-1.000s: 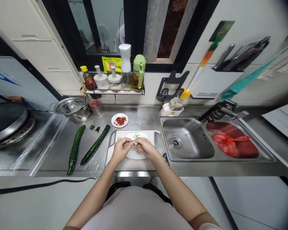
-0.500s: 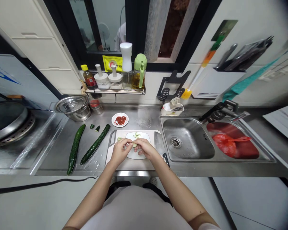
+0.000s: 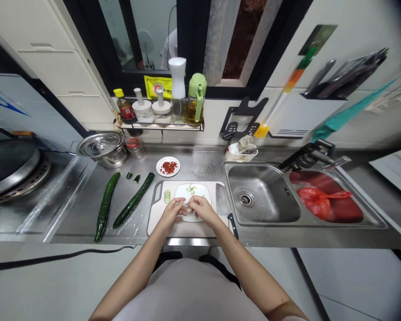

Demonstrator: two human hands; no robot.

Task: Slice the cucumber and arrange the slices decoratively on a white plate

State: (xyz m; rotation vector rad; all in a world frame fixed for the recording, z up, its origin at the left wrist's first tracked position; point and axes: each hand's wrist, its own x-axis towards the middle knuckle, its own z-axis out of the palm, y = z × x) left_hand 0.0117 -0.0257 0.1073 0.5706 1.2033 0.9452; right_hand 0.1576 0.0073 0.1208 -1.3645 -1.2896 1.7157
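Note:
My left hand [image 3: 173,214] and my right hand [image 3: 203,207] meet over a white plate [image 3: 179,191], fingertips almost touching. Pale green cucumber slices [image 3: 189,209] show between them, pinched in the fingers and partly hidden. Curved cucumber slices [image 3: 191,189] lie in a fan near the plate's far side. Under the plate is a light cutting board [image 3: 156,218] with grey ends. On its left part a short row of overlapping cucumber rounds [image 3: 167,196] rests. A knife with a black handle [image 3: 233,226] lies at the board's right edge.
Two whole cucumbers [image 3: 106,207] and two cut ends [image 3: 137,179] lie left of the board. Behind it stands a small dish of chopped red pieces [image 3: 168,166]. A steel pot [image 3: 104,149] is at the back left. The double sink [image 3: 263,196] is on the right.
My left hand has drawn back slightly, uncovering the row of cucumber rounds. My fingers have shifted around the slices between them. The view has moved a little.

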